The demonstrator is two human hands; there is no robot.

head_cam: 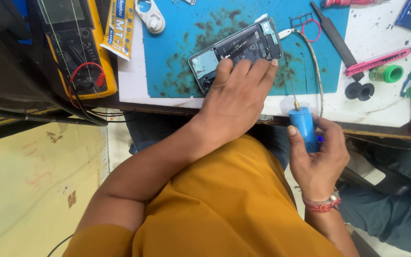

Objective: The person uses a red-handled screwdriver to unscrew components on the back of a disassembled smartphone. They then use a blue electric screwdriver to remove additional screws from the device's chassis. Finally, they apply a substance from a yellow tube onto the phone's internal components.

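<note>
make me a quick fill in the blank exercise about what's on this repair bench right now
1. The left hand presses on an opened ____ lying on the blue mat.
2. The right hand grips a ____ electric screwdriver.
3. The multimeter at the bench's left has a ____ casing.

Missing words: phone; blue; yellow

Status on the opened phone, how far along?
Done: the phone lies on the blue mat with its back cover off, internals exposed. In hand: left hand pins it down; right hand grips a blue electric screwdriver, off the phone. Left: back is still open.
</note>
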